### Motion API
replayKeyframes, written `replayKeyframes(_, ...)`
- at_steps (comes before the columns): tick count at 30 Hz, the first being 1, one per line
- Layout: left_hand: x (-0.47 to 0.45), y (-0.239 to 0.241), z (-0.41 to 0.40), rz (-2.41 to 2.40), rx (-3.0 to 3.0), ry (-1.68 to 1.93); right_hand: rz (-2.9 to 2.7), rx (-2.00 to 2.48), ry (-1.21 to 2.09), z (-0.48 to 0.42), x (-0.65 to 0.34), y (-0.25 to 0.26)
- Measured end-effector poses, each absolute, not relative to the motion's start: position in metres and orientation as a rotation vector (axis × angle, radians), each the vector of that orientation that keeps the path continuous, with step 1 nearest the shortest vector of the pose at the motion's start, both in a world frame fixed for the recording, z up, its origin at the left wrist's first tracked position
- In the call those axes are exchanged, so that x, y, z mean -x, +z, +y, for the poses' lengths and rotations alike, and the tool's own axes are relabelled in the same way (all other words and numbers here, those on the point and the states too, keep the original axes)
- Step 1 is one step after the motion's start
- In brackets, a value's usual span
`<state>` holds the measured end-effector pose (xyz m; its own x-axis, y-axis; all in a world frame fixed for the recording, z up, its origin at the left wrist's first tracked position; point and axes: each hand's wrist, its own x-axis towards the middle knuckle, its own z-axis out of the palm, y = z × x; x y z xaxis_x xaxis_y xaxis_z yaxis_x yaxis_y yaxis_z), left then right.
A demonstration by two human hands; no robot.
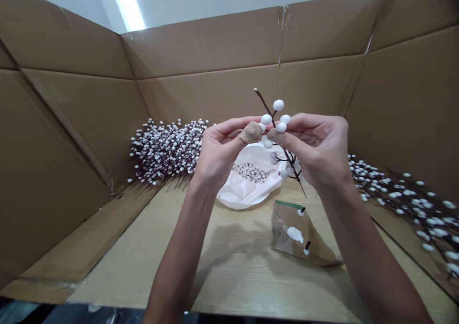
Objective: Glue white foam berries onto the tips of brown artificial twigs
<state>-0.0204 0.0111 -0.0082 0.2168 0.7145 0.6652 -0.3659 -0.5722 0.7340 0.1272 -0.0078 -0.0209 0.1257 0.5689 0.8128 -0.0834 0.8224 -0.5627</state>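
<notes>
At the centre of the frame, the left hand (218, 152) and the right hand (319, 147) both pinched a twig of white berries (278, 105) between taped thumbs and fingers. Just below, an open white plastic bag (247, 192) held loose white beads (251, 172). The surrounding cardboard box (71, 123) held heaps of berry stems (165, 149) at mid-left and lower right.

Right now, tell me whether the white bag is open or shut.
Open. The bag has its mouth spread wide, and loose white beads show inside it.
</notes>
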Motion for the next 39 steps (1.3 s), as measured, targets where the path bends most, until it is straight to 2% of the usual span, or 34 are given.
replayKeyframes(17,0.015,-0.011,0.011,0.351,-1.609,1.521,-1.373,0.432,0.464,-0.006,-0.130,-0.020)
replayKeyframes(28,0.045,0.003,0.005,0.466,-1.759,1.368,-1.341,0.481,0.690,-0.003,-0.118,-0.022)
replayKeyframes(39,0.026,0.000,-0.010,0.497,-1.640,1.759,-1.298,0.466,0.789,-0.003,-0.101,-0.030)
